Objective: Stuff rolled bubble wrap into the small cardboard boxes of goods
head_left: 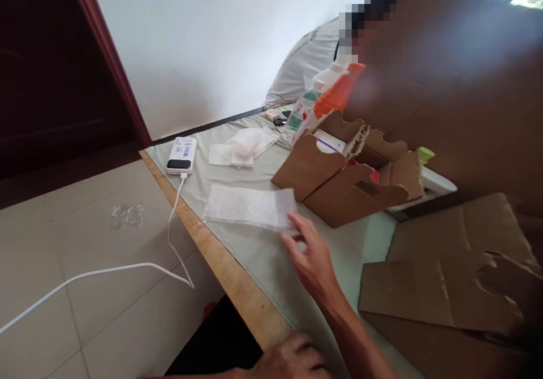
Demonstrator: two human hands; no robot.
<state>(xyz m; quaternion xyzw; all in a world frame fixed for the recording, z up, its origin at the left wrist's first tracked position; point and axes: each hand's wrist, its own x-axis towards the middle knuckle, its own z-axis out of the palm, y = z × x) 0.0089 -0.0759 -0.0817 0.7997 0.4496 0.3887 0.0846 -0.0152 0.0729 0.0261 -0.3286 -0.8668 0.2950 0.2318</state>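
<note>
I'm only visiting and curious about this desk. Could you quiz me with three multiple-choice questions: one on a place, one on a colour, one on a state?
1. Where does the white rectangular power bank lie?
A. on the floor tiles
B. on the table, near its corner
C. on a chair

2. What colour is the thin cable plugged into it?
A. black
B. red
C. white

3. What is the right hand doing?
A. touching the clear bubble-wrap sheet
B. gripping a bottle
C. pulling a plug

Answers:
1. B, it rests on the pale green table cover.
2. C, the white cable hangs to the floor.
3. A, its open fingertips meet the sheet's edge.
</note>
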